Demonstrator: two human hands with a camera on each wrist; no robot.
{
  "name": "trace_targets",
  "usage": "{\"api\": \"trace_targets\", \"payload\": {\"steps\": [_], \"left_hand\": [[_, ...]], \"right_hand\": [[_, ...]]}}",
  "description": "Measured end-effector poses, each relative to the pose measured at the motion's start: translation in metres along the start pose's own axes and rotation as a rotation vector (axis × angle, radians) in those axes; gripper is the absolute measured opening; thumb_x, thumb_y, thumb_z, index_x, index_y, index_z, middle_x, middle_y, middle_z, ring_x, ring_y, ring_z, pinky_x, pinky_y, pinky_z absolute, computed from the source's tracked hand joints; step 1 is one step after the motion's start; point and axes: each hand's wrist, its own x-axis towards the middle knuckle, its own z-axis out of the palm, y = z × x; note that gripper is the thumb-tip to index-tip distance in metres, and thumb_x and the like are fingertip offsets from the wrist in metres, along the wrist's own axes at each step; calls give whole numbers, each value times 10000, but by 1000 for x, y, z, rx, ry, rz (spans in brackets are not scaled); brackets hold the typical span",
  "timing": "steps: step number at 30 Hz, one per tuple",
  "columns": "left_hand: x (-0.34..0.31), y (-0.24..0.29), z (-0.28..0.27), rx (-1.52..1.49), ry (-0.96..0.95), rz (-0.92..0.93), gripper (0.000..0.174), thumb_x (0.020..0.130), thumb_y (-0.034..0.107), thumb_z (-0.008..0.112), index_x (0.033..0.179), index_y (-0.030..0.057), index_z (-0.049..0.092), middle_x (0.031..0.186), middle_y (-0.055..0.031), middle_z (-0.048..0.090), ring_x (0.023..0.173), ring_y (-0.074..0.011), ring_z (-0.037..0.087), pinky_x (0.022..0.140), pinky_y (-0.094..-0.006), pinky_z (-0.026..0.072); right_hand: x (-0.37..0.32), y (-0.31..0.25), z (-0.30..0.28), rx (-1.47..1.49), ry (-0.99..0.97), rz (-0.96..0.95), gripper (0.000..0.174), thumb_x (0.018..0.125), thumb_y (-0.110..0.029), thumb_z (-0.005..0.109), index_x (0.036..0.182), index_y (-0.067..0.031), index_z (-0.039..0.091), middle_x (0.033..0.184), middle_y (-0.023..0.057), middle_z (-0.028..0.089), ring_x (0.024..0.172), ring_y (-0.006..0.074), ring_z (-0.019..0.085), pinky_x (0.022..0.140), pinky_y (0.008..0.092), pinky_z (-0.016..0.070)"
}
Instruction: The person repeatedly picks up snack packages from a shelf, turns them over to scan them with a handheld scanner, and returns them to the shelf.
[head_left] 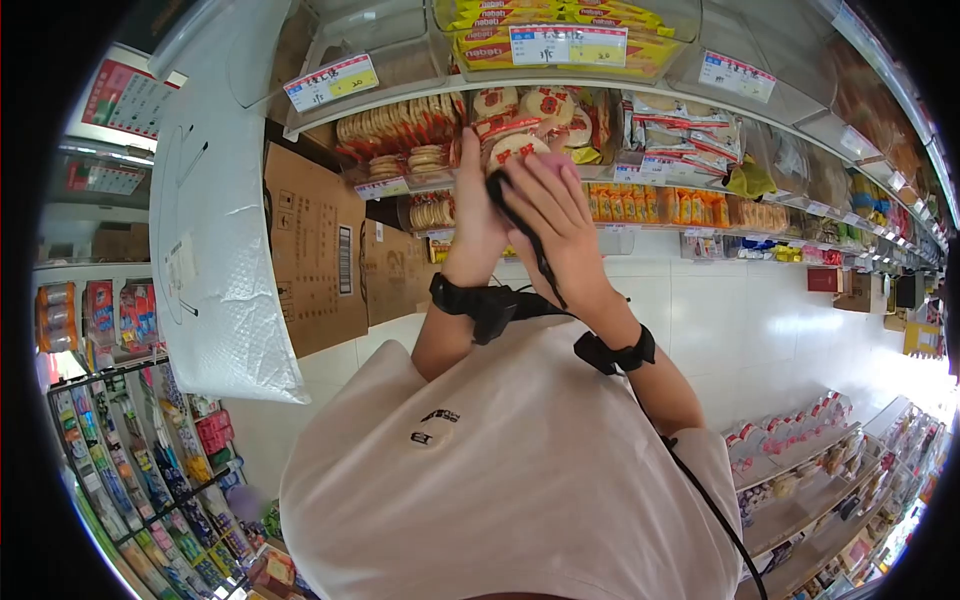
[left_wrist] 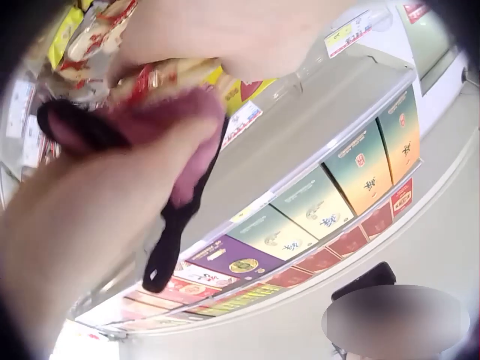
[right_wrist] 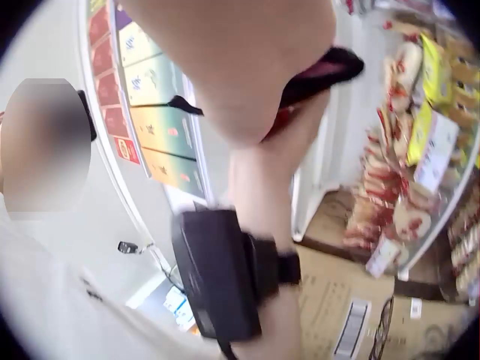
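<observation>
In the head view my left hand (head_left: pixel 478 215) is raised at the shelf, thumb pointing up along the side of a round cracker packet (head_left: pixel 518 150) with red print. It holds this packet, its other fingers mostly hidden. My right hand (head_left: pixel 560 215) lies across the front, fingers stretched over the packet's lower part. In the left wrist view the right thumb presses a pink cloth-like piece with black edging (left_wrist: pixel 199 161), gripped in that hand, beneath the left hand (left_wrist: pixel 225 34). A black strip hangs from it. I cannot tell its exact kind.
Behind the hands, shelf bins hold stacked cracker packets (head_left: pixel 400 125) and yellow wafer packs (head_left: pixel 570 20). Cardboard boxes (head_left: pixel 315 250) stand at left beside a white padded sheet (head_left: pixel 215 250). Gift boxes (left_wrist: pixel 315 202) line a shelf in the left wrist view.
</observation>
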Motion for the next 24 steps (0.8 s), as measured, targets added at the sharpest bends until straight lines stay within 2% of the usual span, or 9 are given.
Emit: {"api": "trace_targets", "payload": {"steps": [1, 5, 8, 9, 13, 16, 19, 22, 24], "left_hand": [[2, 2, -4, 66, -4, 29, 742, 1052, 577, 201, 1483, -4, 366, 1452, -225, 498, 1330, -435, 485, 1120, -527, 398], [1, -3, -5, 72, 44, 40, 717, 1058, 560, 189, 1498, 16, 348, 1469, -227, 474, 1352, -459, 450, 1121, -559, 388], [3, 3, -3, -48, 60, -25, 705, 1064, 540, 184, 1492, 4, 349, 1459, -227, 482, 1350, -457, 453, 1119, -563, 390], [3, 4, 0, -31, 98, -35, 664, 1078, 486, 178, 1492, -5, 346, 1447, -230, 493, 1328, -461, 475, 1114, -566, 396], [1, 3, -5, -88, 38, -102, 601, 1088, 406, 177, 1479, -5, 373, 1403, -233, 532, 1298, -443, 511, 1115, -543, 410], [2, 5, -16, -372, -110, -238, 651, 1076, 475, 175, 1471, -7, 363, 1382, -236, 541, 1257, -449, 539, 1081, -543, 445], [0, -5, -1, -159, -17, -75, 686, 1066, 527, 205, 1454, -4, 399, 1355, -223, 570, 1237, -416, 561, 1069, -512, 460], [-2, 0, 18, -41, 79, -78, 712, 1052, 573, 239, 1435, 4, 433, 1343, -206, 588, 1221, -382, 577, 1055, -497, 470], [-4, 3, 20, -37, 43, -103, 661, 1065, 516, 256, 1462, 9, 407, 1376, -228, 563, 1266, -398, 546, 1081, -502, 448]], "right_hand": [[-1, 3, -2, 10, -28, -21, 479, 833, -104, 678, 1300, -19, 612, 1456, 150, 516, 1392, 332, 432, 1183, 524, 267], [-6, 9, -6, 50, -44, -59, 422, 817, -74, 716, 1234, -39, 660, 1421, 113, 554, 1370, 322, 466, 1179, 520, 292], [-9, 16, -14, 107, -86, -99, 425, 796, -56, 726, 1217, -44, 672, 1396, 107, 574, 1366, 321, 472, 1183, 524, 296], [-11, 20, -16, 137, -102, -114, 428, 787, -52, 729, 1212, -45, 676, 1388, 105, 581, 1366, 321, 473, 1184, 525, 296], [-12, 30, -18, 160, -88, -145, 443, 755, -47, 735, 1195, -54, 688, 1361, 104, 598, 1356, 321, 483, 1187, 526, 296], [-10, 31, -22, 152, -59, -144, 445, 744, -45, 734, 1187, -60, 693, 1357, 103, 600, 1347, 324, 490, 1187, 527, 294], [-5, 24, -20, 112, -9, -101, 427, 747, -42, 731, 1173, -63, 699, 1357, 99, 601, 1337, 327, 496, 1188, 526, 290], [-6, 15, -19, 109, -1, -64, 395, 760, -30, 694, 1154, -48, 703, 1362, 109, 600, 1338, 339, 492, 1190, 532, 276], [-8, 16, -19, 154, -27, -71, 368, 776, -12, 626, 1135, -18, 709, 1369, 137, 599, 1354, 360, 479, 1196, 544, 247]]}}
